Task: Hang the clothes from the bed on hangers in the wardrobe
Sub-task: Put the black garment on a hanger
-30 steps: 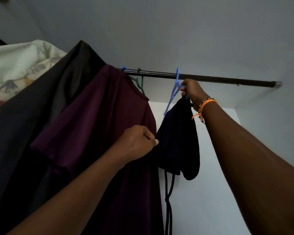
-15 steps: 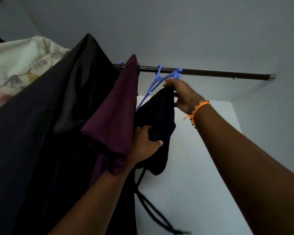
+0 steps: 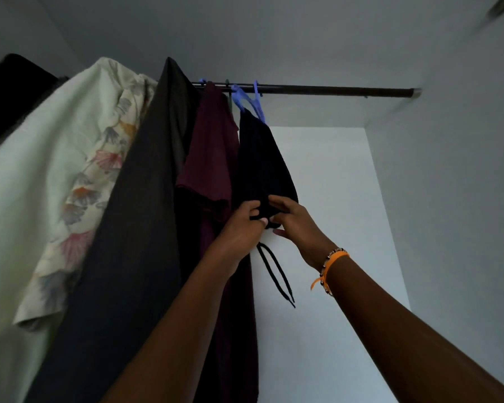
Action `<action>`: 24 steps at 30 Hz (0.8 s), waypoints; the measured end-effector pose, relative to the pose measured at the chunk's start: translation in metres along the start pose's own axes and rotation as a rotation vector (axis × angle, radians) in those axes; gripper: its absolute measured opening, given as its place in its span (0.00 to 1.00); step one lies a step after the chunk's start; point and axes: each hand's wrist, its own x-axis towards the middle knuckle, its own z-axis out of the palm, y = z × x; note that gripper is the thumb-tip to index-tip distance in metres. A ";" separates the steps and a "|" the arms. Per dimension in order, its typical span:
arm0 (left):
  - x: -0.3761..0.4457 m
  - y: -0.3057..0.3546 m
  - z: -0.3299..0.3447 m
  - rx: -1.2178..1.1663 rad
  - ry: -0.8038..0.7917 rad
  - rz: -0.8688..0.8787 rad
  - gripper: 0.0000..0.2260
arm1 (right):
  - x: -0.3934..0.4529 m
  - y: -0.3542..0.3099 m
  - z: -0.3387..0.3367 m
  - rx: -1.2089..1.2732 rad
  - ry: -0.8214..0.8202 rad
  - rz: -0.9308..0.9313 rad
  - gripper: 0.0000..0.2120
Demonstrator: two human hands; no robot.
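Head view: the black garment hangs from a blue hanger on the wardrobe rail, beside the maroon shirt. The left hand and right hand both pinch its lower hem, likely to straighten it; its drawstrings dangle below.

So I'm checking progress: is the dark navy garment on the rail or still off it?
On: the dark navy garment hangs from a blue plastic hanger hooked over the dark rail.
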 end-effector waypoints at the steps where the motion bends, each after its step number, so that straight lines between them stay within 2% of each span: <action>1: -0.010 0.003 -0.001 -0.031 0.013 -0.008 0.20 | -0.014 -0.007 0.002 0.014 -0.011 0.016 0.23; 7: -0.081 0.028 -0.008 -0.261 0.095 -0.120 0.15 | -0.088 -0.056 0.007 0.063 -0.062 0.046 0.21; 13: -0.166 0.056 -0.017 -0.438 0.168 -0.227 0.05 | -0.173 -0.095 0.008 0.131 -0.111 0.141 0.17; 24: -0.388 0.099 -0.041 -0.365 0.288 -0.510 0.08 | -0.384 -0.157 0.030 0.357 -0.333 0.363 0.16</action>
